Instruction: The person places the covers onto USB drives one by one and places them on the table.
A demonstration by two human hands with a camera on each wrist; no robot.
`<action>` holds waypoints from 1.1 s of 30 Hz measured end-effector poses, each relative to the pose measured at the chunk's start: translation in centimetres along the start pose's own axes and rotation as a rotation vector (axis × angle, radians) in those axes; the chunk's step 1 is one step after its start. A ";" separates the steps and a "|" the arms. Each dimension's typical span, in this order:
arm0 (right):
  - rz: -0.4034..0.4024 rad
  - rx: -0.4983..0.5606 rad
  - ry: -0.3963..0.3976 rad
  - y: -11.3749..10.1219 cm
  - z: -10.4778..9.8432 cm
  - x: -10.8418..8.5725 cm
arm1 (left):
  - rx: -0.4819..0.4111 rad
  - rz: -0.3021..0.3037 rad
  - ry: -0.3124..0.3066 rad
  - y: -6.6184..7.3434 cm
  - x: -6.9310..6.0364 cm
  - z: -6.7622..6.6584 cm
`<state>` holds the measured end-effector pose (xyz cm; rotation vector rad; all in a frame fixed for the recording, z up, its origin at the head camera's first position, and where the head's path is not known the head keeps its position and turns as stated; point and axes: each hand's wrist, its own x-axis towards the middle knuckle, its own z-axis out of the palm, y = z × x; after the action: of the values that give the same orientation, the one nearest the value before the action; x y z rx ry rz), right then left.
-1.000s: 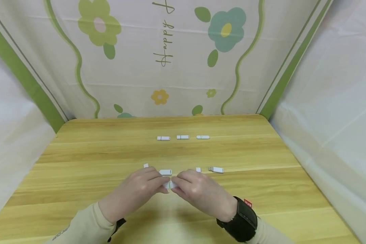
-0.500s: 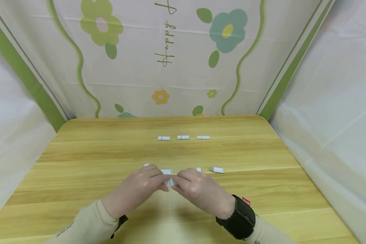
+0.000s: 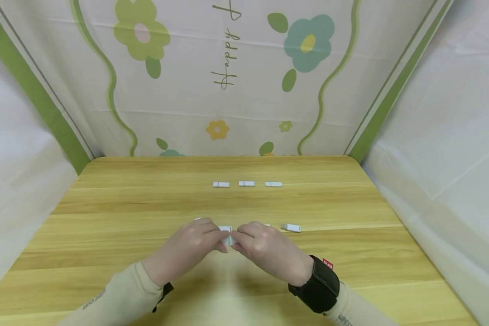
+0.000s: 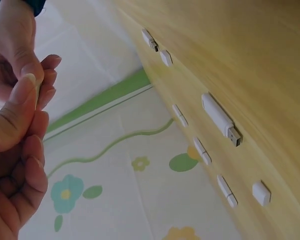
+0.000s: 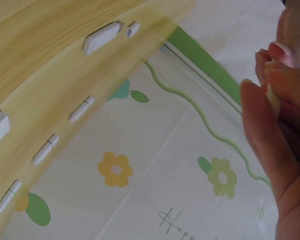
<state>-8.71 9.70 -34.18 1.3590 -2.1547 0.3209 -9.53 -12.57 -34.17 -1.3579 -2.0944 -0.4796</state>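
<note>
In the head view my left hand [image 3: 189,248] and right hand [image 3: 270,253] meet above the near part of the table. Between their fingertips they pinch a small white USB stick [image 3: 225,242], one hand at each end. Mostly hidden by fingers, it shows only as a pale edge in the right wrist view [image 5: 273,100]. Just beyond the hands lies an uncapped USB stick [image 4: 219,116], its metal plug bare, with a loose white cap [image 4: 261,193] off its plug end. Another uncapped USB stick [image 3: 291,228] lies to the right, near its own cap [image 4: 166,57].
Farther back, three capped USB sticks lie in a row: a left one [image 3: 221,184], a middle one [image 3: 247,184] and a round-ended one [image 3: 274,184]. A flowered cloth [image 3: 179,99] hangs behind the wooden table [image 3: 126,194]. White sheets hang at both sides.
Both hands keep their pinch on the USB stick and shift slightly away from the body, covering more of the loose caps. The head view drifts a little; the lying sticks stay put.
</note>
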 end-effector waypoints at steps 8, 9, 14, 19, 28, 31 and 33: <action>0.079 0.160 -0.071 2.6 0.9 1.6 | -0.020 -0.136 -0.094 -2.2 0.2 0.3; 0.090 0.177 -0.092 3.1 0.9 1.9 | -0.039 -0.162 -0.108 -2.6 0.2 0.4; 0.116 0.267 -0.211 5.1 1.9 3.5 | -0.068 -0.246 -0.186 -4.6 0.4 0.5; 0.181 0.299 -0.312 6.9 3.4 4.9 | -0.086 -0.323 -0.278 -6.8 0.5 1.2; 0.300 0.301 -0.447 9.6 7.6 6.9 | -0.126 -0.527 -0.476 -11.0 0.2 2.7; 0.329 0.284 -0.497 10.2 9.1 7.6 | -0.151 -0.572 -0.516 -12.1 -0.1 3.1; 0.339 0.272 -0.527 10.5 10.1 8.1 | -0.158 -0.584 -0.530 -12.9 -0.4 3.4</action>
<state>-23.98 3.52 -36.70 1.3225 -2.8804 0.4367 -22.10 -16.25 -36.77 -1.0037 -2.9684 -0.5694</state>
